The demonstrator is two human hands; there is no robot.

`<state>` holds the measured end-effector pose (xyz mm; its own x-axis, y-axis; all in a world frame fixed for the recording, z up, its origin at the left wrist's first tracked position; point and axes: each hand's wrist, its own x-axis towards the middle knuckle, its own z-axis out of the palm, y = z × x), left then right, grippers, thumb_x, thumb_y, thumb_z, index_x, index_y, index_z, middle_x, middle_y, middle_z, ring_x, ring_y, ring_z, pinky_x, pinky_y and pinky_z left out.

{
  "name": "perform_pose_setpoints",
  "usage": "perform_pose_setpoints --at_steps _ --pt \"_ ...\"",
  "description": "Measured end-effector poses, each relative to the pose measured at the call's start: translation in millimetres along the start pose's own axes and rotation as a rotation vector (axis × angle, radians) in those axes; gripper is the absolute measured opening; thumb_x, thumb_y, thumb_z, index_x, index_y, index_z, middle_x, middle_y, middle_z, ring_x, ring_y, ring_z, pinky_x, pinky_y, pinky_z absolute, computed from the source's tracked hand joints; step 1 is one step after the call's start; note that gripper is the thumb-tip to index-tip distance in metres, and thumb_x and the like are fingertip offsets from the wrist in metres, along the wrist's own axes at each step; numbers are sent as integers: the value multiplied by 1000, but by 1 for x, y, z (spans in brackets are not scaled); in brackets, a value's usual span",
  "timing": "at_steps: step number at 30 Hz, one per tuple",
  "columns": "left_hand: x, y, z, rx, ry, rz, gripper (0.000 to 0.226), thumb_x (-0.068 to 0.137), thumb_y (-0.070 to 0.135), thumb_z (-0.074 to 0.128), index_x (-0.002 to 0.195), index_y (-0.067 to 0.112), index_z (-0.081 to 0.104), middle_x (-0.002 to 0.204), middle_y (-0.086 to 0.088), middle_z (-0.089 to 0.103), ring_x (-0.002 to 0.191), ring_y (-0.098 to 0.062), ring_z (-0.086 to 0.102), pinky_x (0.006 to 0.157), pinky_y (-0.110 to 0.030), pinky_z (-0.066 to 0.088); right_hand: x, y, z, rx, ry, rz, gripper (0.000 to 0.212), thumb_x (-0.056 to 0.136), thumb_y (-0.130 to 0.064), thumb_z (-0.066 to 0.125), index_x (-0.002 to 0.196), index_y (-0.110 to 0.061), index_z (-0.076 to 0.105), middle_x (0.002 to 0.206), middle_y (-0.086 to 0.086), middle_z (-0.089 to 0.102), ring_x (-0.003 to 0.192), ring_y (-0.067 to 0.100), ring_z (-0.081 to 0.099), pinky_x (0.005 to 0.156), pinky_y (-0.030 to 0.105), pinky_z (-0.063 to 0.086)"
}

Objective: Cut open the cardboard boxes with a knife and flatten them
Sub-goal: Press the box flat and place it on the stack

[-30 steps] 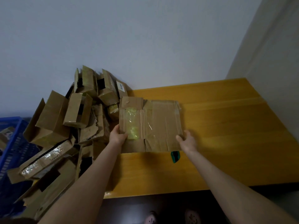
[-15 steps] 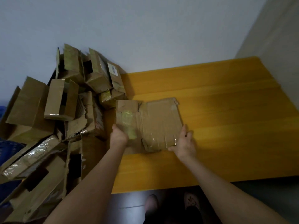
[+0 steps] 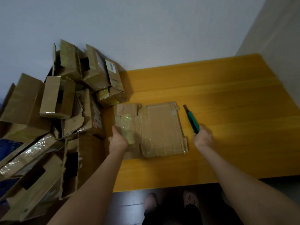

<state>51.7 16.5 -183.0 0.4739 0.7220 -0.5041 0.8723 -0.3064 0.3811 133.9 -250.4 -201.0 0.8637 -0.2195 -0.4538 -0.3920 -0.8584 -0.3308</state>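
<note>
A flattened cardboard box (image 3: 159, 129), taped and creased, lies on the yellow wooden table (image 3: 227, 114). My left hand (image 3: 117, 140) holds its near left corner, by a patch of yellowish tape. My right hand (image 3: 203, 137), just right of the box, grips the green handle of a utility knife (image 3: 191, 119) whose blade end points away from me toward the wall.
A tall heap of cardboard boxes (image 3: 65, 111), some open and some torn, fills the left side of the table and leans on the wall. A blue crate (image 3: 8, 143) shows behind the heap. My feet (image 3: 170, 202) stand below the table's front edge.
The box has been laid flat on the table. My right hand left the box's right edge and now grips the green knife, which was under the box before.
</note>
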Motion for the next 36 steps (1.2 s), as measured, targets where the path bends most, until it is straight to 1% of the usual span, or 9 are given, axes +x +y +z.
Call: perform_pose_setpoints --at_steps 3,5,7,9,13,16,20,28,36 --pt "-12 -3 1 53 -5 -54 81 95 4 47 155 27 -3 151 -25 21 119 -40 49 93 -46 49 -2 -5 3 -61 -64 -16 45 100 -32 47 140 -13 41 129 16 55 118 35 52 87 39 47" --pt "-20 -3 2 159 10 -33 89 92 9 58 155 17 -4 151 -27 15 131 -43 36 106 -49 39 -5 -12 2 -161 27 -71 52 100 -41 43 143 -14 35 142 17 40 129 36 38 99 43 40" --pt "-24 -1 4 277 119 152 92 89 12 64 154 11 -2 155 -25 13 140 -41 25 113 -49 30 -10 -27 1 -186 97 -253 56 100 -44 39 149 -19 28 148 12 32 135 32 31 105 41 34" --pt "-20 7 9 355 163 405 80 95 13 54 155 13 1 159 -19 10 146 -35 16 118 -48 23 -16 -48 9 -224 69 -491 56 101 -44 36 151 -23 25 155 6 24 143 29 20 111 40 28" --pt "2 29 28 484 -15 669 60 105 38 24 154 27 -9 163 -2 -11 149 -25 -11 120 -47 -2 -19 -87 41 -375 -27 -710 58 101 -47 32 154 -32 14 163 1 0 149 27 -8 121 43 5" --pt "26 18 40 564 -105 662 57 103 50 13 151 36 -14 159 4 -23 147 -23 -22 118 -51 -11 -14 -98 67 -457 -90 -735 58 101 -51 26 153 -38 6 162 1 -12 147 29 -16 120 47 -6" --pt "38 -12 45 624 -68 657 54 100 53 2 145 37 -23 157 4 -29 145 -20 -27 117 -56 -11 -32 -97 102 -486 -83 -698 57 101 -54 16 152 -39 -5 159 1 -23 145 29 -24 117 49 -15" --pt "44 -17 47 649 -9 645 70 77 54 -23 145 36 -28 156 3 -32 144 -22 -27 116 -59 -11 -18 -115 104 -535 -62 -702 59 98 -59 13 150 -42 -8 160 2 -23 145 29 -24 116 52 -14" --pt "48 -20 48 671 1 667 70 77 57 -22 143 37 -29 154 -4 -34 143 -24 -29 116 -59 -10 -10 -118 113 -527 -41 -690 59 97 -62 11 140 -43 -22 158 2 -26 143 29 -28 114 55 -17"
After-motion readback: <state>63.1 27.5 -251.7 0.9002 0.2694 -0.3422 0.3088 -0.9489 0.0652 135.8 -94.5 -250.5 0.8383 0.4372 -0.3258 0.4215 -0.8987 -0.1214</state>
